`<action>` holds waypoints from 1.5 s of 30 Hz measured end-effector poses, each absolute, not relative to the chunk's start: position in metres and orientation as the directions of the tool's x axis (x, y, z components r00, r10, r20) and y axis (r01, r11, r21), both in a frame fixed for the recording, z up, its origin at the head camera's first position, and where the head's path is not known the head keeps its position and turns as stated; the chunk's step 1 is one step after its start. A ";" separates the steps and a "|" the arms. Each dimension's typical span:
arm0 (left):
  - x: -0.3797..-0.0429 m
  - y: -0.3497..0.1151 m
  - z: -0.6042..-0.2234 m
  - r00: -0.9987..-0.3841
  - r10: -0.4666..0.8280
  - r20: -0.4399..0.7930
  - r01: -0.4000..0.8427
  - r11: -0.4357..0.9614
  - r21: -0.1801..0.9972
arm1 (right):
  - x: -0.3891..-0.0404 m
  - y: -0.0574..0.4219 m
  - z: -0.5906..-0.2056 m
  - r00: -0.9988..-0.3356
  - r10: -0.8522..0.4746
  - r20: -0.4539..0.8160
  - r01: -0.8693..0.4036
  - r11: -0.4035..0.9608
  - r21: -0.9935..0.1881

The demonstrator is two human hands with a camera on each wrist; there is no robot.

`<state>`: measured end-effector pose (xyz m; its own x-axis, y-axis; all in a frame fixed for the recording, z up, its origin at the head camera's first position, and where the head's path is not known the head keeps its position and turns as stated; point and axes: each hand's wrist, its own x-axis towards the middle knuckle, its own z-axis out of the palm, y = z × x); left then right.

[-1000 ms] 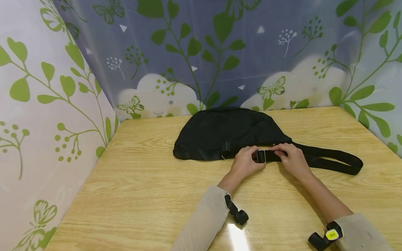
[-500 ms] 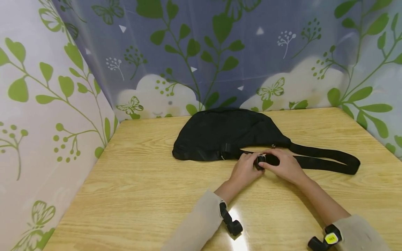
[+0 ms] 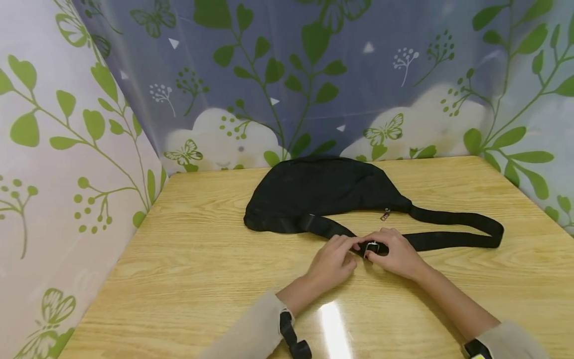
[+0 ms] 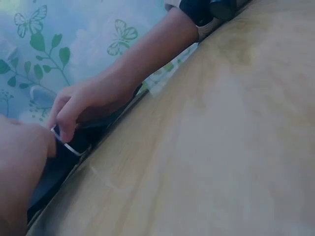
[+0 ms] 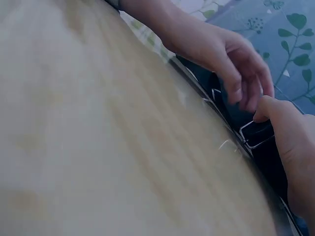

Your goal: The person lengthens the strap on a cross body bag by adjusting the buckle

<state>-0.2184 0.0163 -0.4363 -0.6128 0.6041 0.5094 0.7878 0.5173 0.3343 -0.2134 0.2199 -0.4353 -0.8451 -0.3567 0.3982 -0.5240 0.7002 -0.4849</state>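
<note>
A black sling bag (image 3: 323, 187) lies on the wooden table, its strap (image 3: 453, 240) looping out to the right. On the near stretch of strap sits a metal slide buckle (image 3: 371, 247). My right hand (image 3: 396, 254) pinches this buckle between thumb and fingers, also visible in the left wrist view, where the right hand (image 4: 93, 101) holds the metal frame. Just left of it, my left hand (image 3: 329, 264) reaches its fingertips to the strap. In the right wrist view, the left hand (image 5: 216, 51) has loosely bent fingers, with a gap between thumb and fingers.
A zipper pull (image 3: 384, 215) hangs from the bag's lower edge. Behind the table (image 3: 202, 259) stands a patterned cloth backdrop (image 3: 251, 75), and another patterned panel (image 3: 67, 164) borders the left side. Light reflects off the tabletop near the front.
The buckle and near strap have come toward me, away from the bag. My right hand has shifted from the strap onto the buckle; the left has let go of the buckle, moving left and nearer.
</note>
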 end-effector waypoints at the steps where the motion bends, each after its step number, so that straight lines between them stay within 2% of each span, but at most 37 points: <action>1: -0.217 0.011 -0.436 -0.576 0.597 0.559 0.814 0.487 0.317 | -0.210 0.218 -0.435 -0.835 -0.370 0.407 -0.541 0.687 -0.486; 6: -0.218 -0.018 -0.431 -0.388 0.525 0.758 0.905 0.374 0.204 | -0.197 0.212 -0.434 -0.755 -0.458 0.469 -0.651 0.607 -0.455; 9: -0.224 -0.040 -0.430 -0.333 0.489 0.807 0.918 0.363 0.159 | -0.190 0.211 -0.433 -0.706 -0.509 0.492 -0.707 0.551 -0.444; 11: -0.232 -0.056 -0.430 -0.349 0.481 0.804 0.908 0.385 0.164 | -0.184 0.212 -0.432 -0.677 -0.544 0.496 -0.736 0.503 -0.453; 13: -0.242 -0.073 -0.431 -0.401 0.497 0.770 0.883 0.433 0.181 | -0.178 0.213 -0.432 -0.650 -0.578 0.494 -0.759 0.454 -0.467; 17: -0.259 -0.102 -0.436 -0.538 0.580 0.611 0.816 0.541 0.205 | -0.170 0.212 -0.432 -0.597 -0.646 0.476 -0.781 0.333 -0.528; 20: -0.264 -0.114 -0.440 -0.586 0.635 0.503 0.795 0.573 0.202 | -0.166 0.210 -0.432 -0.564 -0.685 0.461 -0.779 0.257 -0.572; 23: -0.265 -0.118 -0.442 -0.593 0.636 0.494 0.793 0.567 0.223 | -0.163 0.207 -0.433 -0.531 -0.713 0.457 -0.785 0.211 -0.583; 29: -0.260 -0.128 -0.442 -0.600 0.573 0.558 0.783 0.564 0.262 | -0.159 0.201 -0.435 -0.487 -0.747 0.452 -0.800 0.174 -0.575; 37: -0.249 -0.177 -0.441 -0.606 0.493 0.625 0.758 0.596 0.265 | -0.157 0.194 -0.438 -0.451 -0.783 0.428 -0.799 0.141 -0.584; 41: -0.248 -0.198 -0.442 -0.606 0.479 0.635 0.753 0.602 0.265 | -0.156 0.194 -0.435 -0.451 -0.788 0.418 -0.795 0.143 -0.589; 45: -0.245 -0.199 -0.441 -0.586 0.499 0.639 0.769 0.592 0.243 | -0.154 0.195 -0.433 -0.485 -0.778 0.399 -0.775 0.171 -0.608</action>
<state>-0.2446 -0.1988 -0.4413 -0.5858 0.4990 0.6386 0.7687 0.5917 0.2429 -0.1535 0.1953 -0.4329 -0.4850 -0.7780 0.3994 -0.7753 0.1712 -0.6080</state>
